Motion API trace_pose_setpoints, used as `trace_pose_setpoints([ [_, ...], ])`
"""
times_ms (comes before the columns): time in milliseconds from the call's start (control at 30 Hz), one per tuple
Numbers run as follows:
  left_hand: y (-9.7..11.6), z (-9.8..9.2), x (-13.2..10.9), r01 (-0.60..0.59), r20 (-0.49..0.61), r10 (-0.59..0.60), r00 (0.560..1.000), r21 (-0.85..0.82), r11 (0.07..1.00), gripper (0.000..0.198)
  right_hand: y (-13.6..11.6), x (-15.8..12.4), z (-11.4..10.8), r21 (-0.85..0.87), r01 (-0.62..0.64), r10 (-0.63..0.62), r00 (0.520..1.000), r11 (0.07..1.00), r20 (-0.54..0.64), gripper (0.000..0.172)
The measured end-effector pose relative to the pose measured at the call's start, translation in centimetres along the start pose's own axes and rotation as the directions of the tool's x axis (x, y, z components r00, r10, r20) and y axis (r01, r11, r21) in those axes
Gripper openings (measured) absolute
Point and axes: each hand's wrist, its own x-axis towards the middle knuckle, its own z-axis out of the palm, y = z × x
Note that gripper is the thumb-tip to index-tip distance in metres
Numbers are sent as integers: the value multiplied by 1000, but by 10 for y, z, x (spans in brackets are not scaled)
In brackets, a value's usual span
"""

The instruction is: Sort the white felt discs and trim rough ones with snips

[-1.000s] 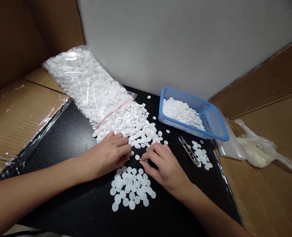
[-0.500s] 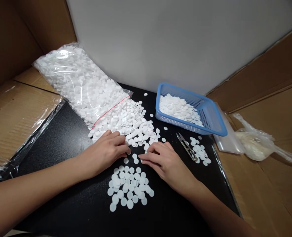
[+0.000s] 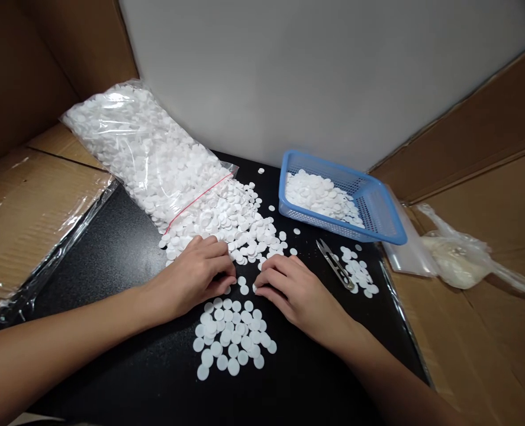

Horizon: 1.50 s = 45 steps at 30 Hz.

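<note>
My left hand (image 3: 200, 271) rests on the black tabletop with its fingers curled and pressed together. White slivers show by its fingertips; whether it grips a disc is hidden. Opposite it, my right hand (image 3: 291, 290) pinches a small white disc (image 3: 255, 288) between thumb and forefinger. Two loose white discs (image 3: 243, 285) lie between the hands. Nearer to me is a spread group of flat white discs (image 3: 233, 331), some overlapping. Beyond my left hand, a heap of white discs (image 3: 240, 222) spills from the mouth of a clear zip bag (image 3: 142, 154) with a red strip.
A blue plastic basket (image 3: 342, 229) holding white discs stands at the back right. Metal thread snips (image 3: 335, 264) lie before it, beside a small group of discs (image 3: 358, 273). A tied plastic bag (image 3: 460, 260) sits on cardboard at right. A pale wall rises behind.
My left fingers have curled in and moved slightly toward me, partly covering a disc below them. My right fingertips have shifted slightly right with the disc.
</note>
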Motion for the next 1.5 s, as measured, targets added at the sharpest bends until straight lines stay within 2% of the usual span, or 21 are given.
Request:
trace_pose_setpoints([
  [67,0,2,-1,58,5,-58,998,-55,997,14,1,0,0,-15,4,-4,1000,1000,0,9],
  [267,3,-3,-3,89,4,-89,996,-8,996,14,-1,0,-1,-7,17,-17,1000,1000,7,12],
  [400,3,-13,-5,178,-94,-194,977,-152,972,21,-5,-1,-3,-26,46,-45,999,999,13,15],
  [500,2,-20,-7,258,-147,-318,937,-323,910,21,-6,-2,-9,5,44,-44,994,999,102,12],
  [600,2,-24,-5,301,-136,-397,908,-447,842,22,-3,-2,-17,70,-28,16,986,997,164,12],
  [700,4,-25,-4,318,-79,-413,907,-515,796,21,2,-3,-21,57,-92,87,993,994,77,13],
  [767,6,-24,-3,322,-24,-402,915,-557,766,21,4,-4,-21,16,-78,77,997,997,26,12],
  [900,10,-21,-6,291,78,-314,946,-628,721,23,6,-5,-15,-72,-25,27,999,997,29,12],
  [1033,16,-20,-9,286,250,-178,952,-508,812,35,2,-5,-5,-76,-6,10,999,997,47,11],
  [1167,23,-23,-7,211,343,-38,938,-482,850,43,-2,-6,-2,62,13,-19,995,998,97,6],
  [1233,25,-25,-5,189,375,11,927,-491,851,42,-1,-6,-5,92,-35,28,997,995,72,8],
  [1367,26,-26,-4,168,417,63,907,-494,853,40,5,-5,-11,110,-230,235,971,967,-42,13],
  [1500,27,-22,-4,95,396,105,912,-455,886,39,9,-2,-4,69,-232,234,972,970,-19,12],
])
